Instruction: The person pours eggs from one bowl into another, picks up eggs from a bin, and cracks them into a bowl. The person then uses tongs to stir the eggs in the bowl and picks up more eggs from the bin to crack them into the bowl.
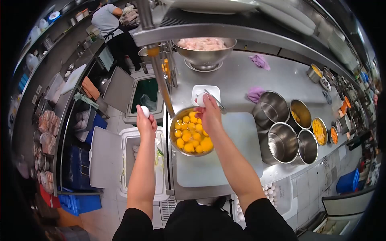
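Note:
My left hand (146,125) is closed around a white egg (145,111), over the bins left of the counter edge. Another white egg (200,100) sits in the fingers of my right hand (211,115), above the far rim of a metal bowl (189,154). Many raw egg yolks (186,136) in clear egg white fill this bowl. Just beyond the right hand lies a small white dish (206,87) with a metal utensil (219,103) leaning over its edge. A pale cutting board (219,172) lies beneath my right forearm.
Several metal pots (282,143) crowd the counter's right side. Purple cloths (255,94) lie behind them. A large bowl of pale raw meat (205,44) stands under the shelf (241,31). Open lidded bins (124,160) stand at left. Eggs (270,193) fill a container below. A person (110,24) works far left.

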Available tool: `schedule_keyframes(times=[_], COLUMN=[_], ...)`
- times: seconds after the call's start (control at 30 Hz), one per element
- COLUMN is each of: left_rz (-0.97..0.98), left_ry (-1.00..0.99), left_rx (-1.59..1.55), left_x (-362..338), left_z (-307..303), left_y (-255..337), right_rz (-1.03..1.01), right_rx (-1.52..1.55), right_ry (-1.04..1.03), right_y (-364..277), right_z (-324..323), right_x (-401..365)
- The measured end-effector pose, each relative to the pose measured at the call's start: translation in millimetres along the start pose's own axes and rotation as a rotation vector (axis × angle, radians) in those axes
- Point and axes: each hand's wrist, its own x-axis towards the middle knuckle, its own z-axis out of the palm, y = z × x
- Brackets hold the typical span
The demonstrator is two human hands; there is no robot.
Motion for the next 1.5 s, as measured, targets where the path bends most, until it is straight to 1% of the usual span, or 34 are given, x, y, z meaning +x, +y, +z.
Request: schedule_keyframes(times=[0.03,0.1,0.13,0.2,0.23,0.3,0.33,0.37,0.4,0.43,0.47,0.53,0.57,0.6,0.67,0.7,0.73,0.77,0.87,0.93,1.0,1.03,1.07,1.1,1.13,1.17,1.2,1.23,1.27,1.3,1.37,1.43,1.47,1.5], left_rz=[0.030,0.019,0.029,-0.004,-0.034,-0.077,-0.124,-0.192,-0.195,-0.276,-0.358,-0.387,-0.414,-0.439,-0.424,-0.330,-0.235,-0.192,-0.129,-0.141,-0.072,-0.051,-0.058,-0.065,0.246,0.592,0.875,0.874,0.667,0.457,0.409,0.315,0.314,0.277], left_ry=[-0.008,-0.113,-0.195,-0.249,-0.304,-0.357,-0.409,-0.444,-0.443,-0.502,-0.565,-0.553,-0.589,-0.623,-0.654,-0.649,-0.639,-0.649,-0.637,-0.632,-0.519,-0.487,-0.467,-0.444,-0.412,-0.251,0.013,0.014,-0.095,-0.190,-0.539,-0.820,-0.824,-0.909], left_rx=[0.059,0.271,0.413,0.397,0.381,0.333,0.289,0.258,0.261,0.299,0.338,0.398,0.439,0.478,0.540,0.680,0.817,0.804,0.732,0.701,0.726,0.649,0.848,1.047,1.308,1.657,1.911,1.908,1.572,1.230,1.026,0.900,0.893,0.856], left_x=[14.7,18.9,16.6,6.1,-0.6,-9.1,-16.2,-22.9,-30.8,-40.6,-50.5,-66.2,-69.9,-72.8,-78.9,-86.4,-94.8,-103.5,-103.2,-112.7,-113.7,-104.5,-96.1,-93.4,-63.9,-34.7,-38.9,-37.8,-33.8,-52.6,-79.9,-102.0,-94.5,-87.8], left_z=[2.5,20.2,29.9,35.0,36.0,29.1,22.8,19.6,20.9,23.5,28.6,39.3,41.6,43.0,49.9,57.4,64.2,71.4,74.0,70.9,54.5,38.2,15.2,-5.8,-51.7,-97.0,-104.8,-104.1,-98.3,-68.9,-16.9,24.1,28.8,35.9], left_y=[-0.4,-8.0,-13.8,-3.0,4.7,13.0,15.0,16.8,18.6,18.0,17.4,17.5,17.5,17.0,15.0,17.0,19.6,23.0,17.4,27.8,36.8,33.6,39.8,52.2,27.6,3.3,6.3,5.8,2.4,11.3,7.7,3.3,-0.2,-4.3], right_rz=[-0.004,-0.141,-0.070,-0.062,-0.059,0.038,0.043,0.029,0.014,-0.027,-0.025,-0.541,-0.474,-0.472,-0.557,-0.554,-0.657,-0.760,-0.778,-0.762,-0.503,-0.331,-0.334,-0.091,0.146,0.146,0.204,0.258,0.253,0.238,0.230,0.210,0.208,-0.083], right_rx=[-0.005,-0.357,-0.544,-0.478,-0.480,-0.231,-0.228,-0.356,-0.484,-0.714,-0.709,-1.076,-1.169,-1.166,-1.365,-1.363,-1.393,-1.421,-1.404,-1.361,-1.104,-1.133,-1.136,-0.929,-0.712,-0.714,-0.633,-0.553,-0.556,-0.589,-0.631,-0.824,-0.830,-0.979], right_ry=[-0.007,0.090,-0.090,-0.199,-0.200,-0.226,-0.224,-0.295,-0.364,-0.398,-0.387,-0.385,-0.362,-0.353,-0.345,-0.339,-0.325,-0.311,-0.270,-0.290,-0.217,-0.228,-0.233,-0.271,-0.302,-0.301,-0.322,-0.344,-0.343,-0.332,-0.325,-0.272,-0.267,-0.306], right_y=[14.5,43.8,53.7,60.9,58.1,44.2,41.7,38.0,32.3,20.2,22.4,14.8,4.7,-1.3,-11.2,-15.7,-19.0,-21.4,-34.5,-37.4,-38.4,-43.7,-44.0,-40.9,-35.8,-28.3,-22.2,-18.1,-14.5,-13.0,-13.3,-16.8,-11.6,-6.2], right_z=[15.7,42.5,51.2,56.2,54.8,44.1,37.8,31.6,26.8,26.1,17.6,13.4,3.6,-1.9,-9.8,-13.0,-15.5,-17.7,-14.2,-16.2,-17.3,-16.8,-20.9,-28.5,-35.4,-42.1,-44.3,-45.8,-46.3,-40.3,-29.5,-20.5,-20.8,-17.6], right_x=[15.9,37.0,39.2,33.7,29.4,22.0,15.1,8.5,-0.1,-16.5,-16.7,-22.4,-27.4,-30.9,-36.5,-38.3,-40.1,-42.0,-53.8,-56.4,-59.7,-63.1,-61.7,-57.0,-52.7,-49.0,-48.9,-47.4,-44.7,-48.2,-53.4,-52.9,-47.7,-43.6])
